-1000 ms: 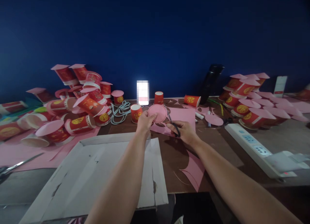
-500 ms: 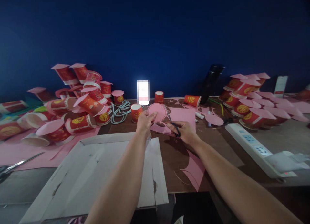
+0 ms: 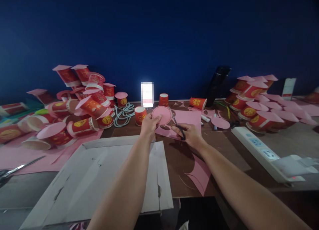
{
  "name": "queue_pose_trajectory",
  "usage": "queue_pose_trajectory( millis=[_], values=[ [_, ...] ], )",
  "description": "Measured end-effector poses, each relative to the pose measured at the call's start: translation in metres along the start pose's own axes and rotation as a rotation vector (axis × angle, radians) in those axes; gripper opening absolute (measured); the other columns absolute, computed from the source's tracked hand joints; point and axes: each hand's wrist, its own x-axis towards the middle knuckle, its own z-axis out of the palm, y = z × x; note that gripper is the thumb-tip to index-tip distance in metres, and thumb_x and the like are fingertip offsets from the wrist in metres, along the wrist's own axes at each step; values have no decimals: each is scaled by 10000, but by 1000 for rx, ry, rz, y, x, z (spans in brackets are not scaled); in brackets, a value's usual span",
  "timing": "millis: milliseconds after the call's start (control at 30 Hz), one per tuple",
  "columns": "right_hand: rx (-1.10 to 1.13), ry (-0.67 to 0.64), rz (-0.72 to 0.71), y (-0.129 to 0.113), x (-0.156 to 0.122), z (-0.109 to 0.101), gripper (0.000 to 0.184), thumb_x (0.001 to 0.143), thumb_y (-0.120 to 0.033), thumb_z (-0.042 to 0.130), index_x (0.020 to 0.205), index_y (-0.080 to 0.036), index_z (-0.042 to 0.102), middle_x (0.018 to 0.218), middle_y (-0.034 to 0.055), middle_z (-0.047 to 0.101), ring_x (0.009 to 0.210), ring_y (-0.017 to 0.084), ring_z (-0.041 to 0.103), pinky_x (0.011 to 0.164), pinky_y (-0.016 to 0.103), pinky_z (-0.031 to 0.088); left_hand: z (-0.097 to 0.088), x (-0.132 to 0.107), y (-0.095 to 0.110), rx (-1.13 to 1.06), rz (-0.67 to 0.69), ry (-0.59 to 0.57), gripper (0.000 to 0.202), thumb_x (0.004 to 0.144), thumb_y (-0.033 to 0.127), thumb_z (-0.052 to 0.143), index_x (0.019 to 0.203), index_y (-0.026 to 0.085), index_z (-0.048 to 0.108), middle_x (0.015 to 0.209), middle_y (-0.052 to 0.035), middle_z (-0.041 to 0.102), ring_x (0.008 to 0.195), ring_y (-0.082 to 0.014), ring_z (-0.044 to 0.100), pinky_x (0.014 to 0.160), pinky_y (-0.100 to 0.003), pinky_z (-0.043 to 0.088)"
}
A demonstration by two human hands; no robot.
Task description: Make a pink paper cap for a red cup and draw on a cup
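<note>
- Nearly nothing has moved since half a second ago: both hands, disc and scissors match their earlier places almost exactly.
- Just beyond the far right corner of the cardboard tray [image 3: 99,180], the left hand [image 3: 149,126] has its fingers clamped on a pink disc [image 3: 164,113], thumb pressed on top. That grip, I'd judge, keeps the disc flat and its right edge free.
- Right of that same corner, the right hand [image 3: 191,134] is curled round the dark scissors [image 3: 183,133], blades pointing away from the person and alongside the disc's edge. From here I cannot tell whether they touch it.
- Past the tray's far edge, a red cup [image 3: 140,115] stands near the left hand, presumably within easy reach.
- Left of and beyond the tray, disc-topped cups [image 3: 59,134] lie heaped, probably pushed aside to leave working room.
- Right of the tray lies a curved pink scrap [image 3: 200,177], apparently an offcut.
</note>
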Motion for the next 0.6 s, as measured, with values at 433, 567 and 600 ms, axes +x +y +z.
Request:
queue_pose_trajectory(
  millis=[433, 567, 600],
  values=[
    [22, 54, 35, 4, 5, -2, 521, 640, -548, 704, 955, -134, 702, 529, -25, 536, 473, 85, 494, 480, 212, 456, 3, -5, 12, -291, -82, 31, 359, 526, 229, 777, 830, 154, 603, 706, 2, 617, 585, -77, 549, 555, -194, 422],
    [43, 46, 44, 4, 5, -2, 526, 635, -543, 713, 970, -138, 699, 532, -25, 541, 476, 88, 507, 483, 216, 468, 3, -5, 12, -301, -95, 30, 346, 530, 221, 778, 826, 160, 608, 714, 1, 622, 597, -81, 555, 556, -194, 421],
    [47, 44, 51, 4, 5, -2, 525, 635, -543, 714, 971, -140, 698, 533, -25, 543, 478, 89, 511, 485, 216, 469, 3, -5, 12, -300, -96, 33, 347, 527, 221, 779, 824, 160, 609, 714, 1, 623, 599, -83, 556, 554, -195, 421]
  ],
)
